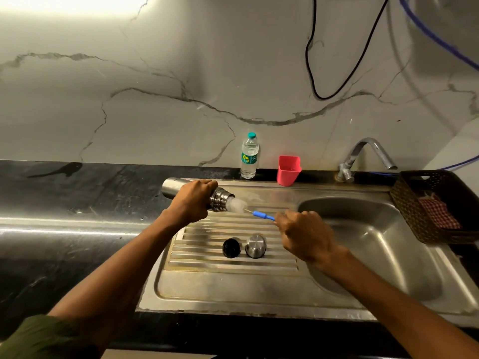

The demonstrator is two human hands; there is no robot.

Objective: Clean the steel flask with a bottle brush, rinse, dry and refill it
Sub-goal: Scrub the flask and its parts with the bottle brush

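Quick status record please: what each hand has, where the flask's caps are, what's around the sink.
left hand: grips steel flask, held sideways over the drainboard
right hand: holds bottle brush by its blue handle
brush head: white bristles at the flask mouth
caps: black stopper and steel cup lid on the drainboard, side by side
behind sink: water bottle, pink cup, tap
right: basket holding checked cloth

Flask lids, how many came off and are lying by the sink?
2. A black stopper and a steel cap sit side by side on the ribbed drainboard, below the hands. None looks hidden.
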